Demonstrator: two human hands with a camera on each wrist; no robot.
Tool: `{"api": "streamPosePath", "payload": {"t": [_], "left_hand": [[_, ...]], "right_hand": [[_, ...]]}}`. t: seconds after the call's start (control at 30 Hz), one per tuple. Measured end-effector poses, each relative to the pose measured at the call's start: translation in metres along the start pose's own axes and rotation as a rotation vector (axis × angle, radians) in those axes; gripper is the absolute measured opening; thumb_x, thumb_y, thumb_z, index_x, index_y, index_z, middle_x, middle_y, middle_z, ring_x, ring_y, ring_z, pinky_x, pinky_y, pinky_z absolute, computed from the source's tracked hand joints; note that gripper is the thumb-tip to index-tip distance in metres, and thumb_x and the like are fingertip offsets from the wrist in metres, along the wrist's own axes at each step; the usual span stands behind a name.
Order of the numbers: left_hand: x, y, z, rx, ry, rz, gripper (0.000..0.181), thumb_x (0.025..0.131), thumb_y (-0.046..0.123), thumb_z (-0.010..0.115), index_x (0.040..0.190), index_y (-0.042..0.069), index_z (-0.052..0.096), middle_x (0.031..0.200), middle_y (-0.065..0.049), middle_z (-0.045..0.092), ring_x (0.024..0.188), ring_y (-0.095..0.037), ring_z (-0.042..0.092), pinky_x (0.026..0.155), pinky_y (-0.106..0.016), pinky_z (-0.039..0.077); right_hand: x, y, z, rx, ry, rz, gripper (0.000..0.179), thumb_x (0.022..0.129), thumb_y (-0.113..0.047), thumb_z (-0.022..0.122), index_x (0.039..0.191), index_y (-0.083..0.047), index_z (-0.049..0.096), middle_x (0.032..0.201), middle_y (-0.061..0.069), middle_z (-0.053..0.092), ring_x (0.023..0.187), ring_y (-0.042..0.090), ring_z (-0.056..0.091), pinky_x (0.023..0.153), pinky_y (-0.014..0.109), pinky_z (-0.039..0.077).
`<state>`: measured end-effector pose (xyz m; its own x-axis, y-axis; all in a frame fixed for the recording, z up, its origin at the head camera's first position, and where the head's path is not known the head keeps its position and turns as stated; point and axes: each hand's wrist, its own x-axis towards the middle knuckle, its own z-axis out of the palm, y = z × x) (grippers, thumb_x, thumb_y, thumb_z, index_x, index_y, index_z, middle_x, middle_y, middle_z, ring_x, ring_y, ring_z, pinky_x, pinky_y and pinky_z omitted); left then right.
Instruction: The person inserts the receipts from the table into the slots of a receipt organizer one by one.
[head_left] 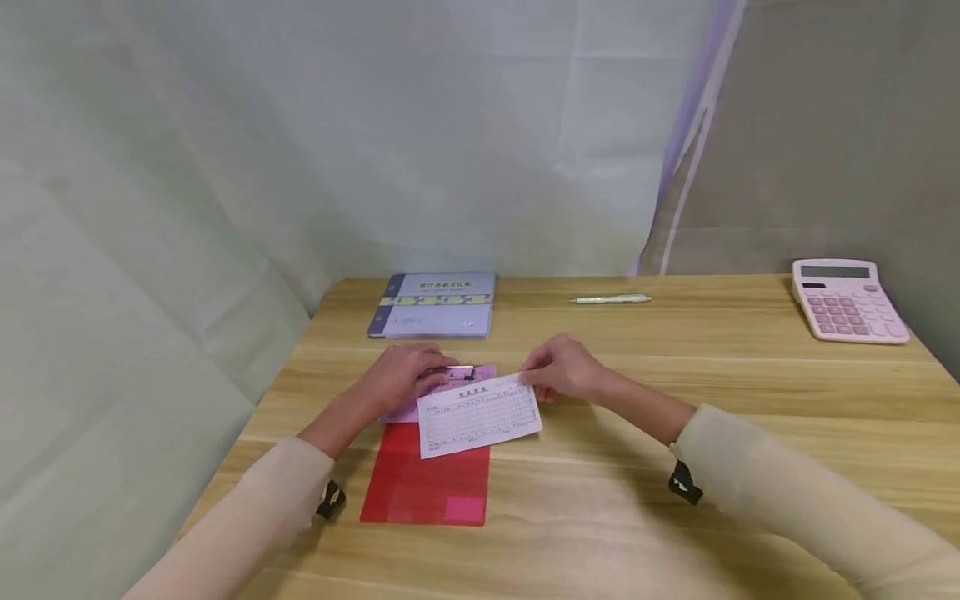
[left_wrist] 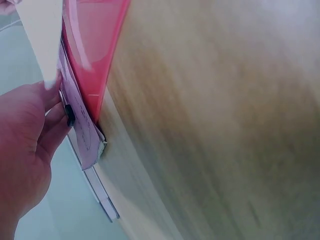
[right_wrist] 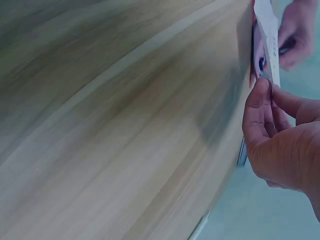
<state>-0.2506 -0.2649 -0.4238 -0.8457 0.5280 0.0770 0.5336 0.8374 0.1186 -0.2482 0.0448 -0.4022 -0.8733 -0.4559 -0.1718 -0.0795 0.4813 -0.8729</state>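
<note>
A white printed form (head_left: 480,419) is tilted over a red translucent board (head_left: 427,479), covering part of it. My right hand (head_left: 566,368) pinches the form's upper right corner between thumb and fingers. Pink printed slips (head_left: 401,412) lie at the top of the board, partly under the form. At their upper edge is a silver and black clip (head_left: 468,376). My left hand (head_left: 401,379) holds this clip with its fingers and thumb; the left wrist view shows the fingers (left_wrist: 56,127) around its black part. The form hides the lower right of the slips.
A blue-grey account book (head_left: 438,304) lies behind the board, near the table's back edge. A white pen (head_left: 611,298) lies to its right. The pink calculator (head_left: 851,302) is at the far right. Grey-white cloth (head_left: 465,142) hangs behind the wooden table (head_left: 712,367).
</note>
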Motion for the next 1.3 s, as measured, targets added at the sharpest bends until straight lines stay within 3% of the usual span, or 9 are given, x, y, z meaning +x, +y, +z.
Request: {"api": "streamPosePath", "payload": {"t": [0.37,0.63,1.07,1.3], "left_hand": [[0.003,-0.002,0.001,-0.018,0.014,0.029,0.034,0.098,0.024,0.080,0.131,0.017,0.078,0.111,0.000,0.074,0.088,-0.016,0.063,0.080,-0.032,0.054],[0.003,-0.001,0.002,-0.013,0.005,0.014,0.037,0.098,0.025,0.080,0.133,0.018,0.076,0.113,0.000,0.074,0.090,-0.016,0.064,0.081,-0.031,0.053],[-0.005,0.004,0.005,0.042,0.029,0.021,0.039,0.101,0.022,0.076,0.139,0.016,0.073,0.116,0.000,0.071,0.096,-0.016,0.066,0.087,-0.030,0.058],[-0.003,0.004,0.004,0.037,0.030,0.021,0.038,0.102,0.015,0.074,0.140,0.017,0.072,0.117,-0.001,0.072,0.095,-0.017,0.068,0.083,-0.028,0.058]], "right_hand": [[0.022,-0.013,0.031,-0.014,0.005,-0.032,0.009,0.098,-0.002,0.075,0.103,0.005,0.079,0.074,0.010,0.073,0.051,0.015,0.061,0.055,0.028,0.058],[0.034,-0.014,0.041,-0.030,0.041,0.034,0.013,0.099,-0.006,0.076,0.106,0.004,0.079,0.071,0.011,0.071,0.052,0.014,0.059,0.053,0.025,0.055],[0.035,-0.013,0.049,-0.061,0.085,0.055,0.010,0.099,-0.005,0.075,0.101,0.004,0.079,0.064,0.007,0.065,0.051,0.013,0.055,0.048,0.020,0.048],[0.035,-0.016,0.049,-0.104,0.094,0.067,0.009,0.100,-0.006,0.075,0.101,0.002,0.079,0.065,0.009,0.067,0.053,0.014,0.057,0.046,0.020,0.047]]}}
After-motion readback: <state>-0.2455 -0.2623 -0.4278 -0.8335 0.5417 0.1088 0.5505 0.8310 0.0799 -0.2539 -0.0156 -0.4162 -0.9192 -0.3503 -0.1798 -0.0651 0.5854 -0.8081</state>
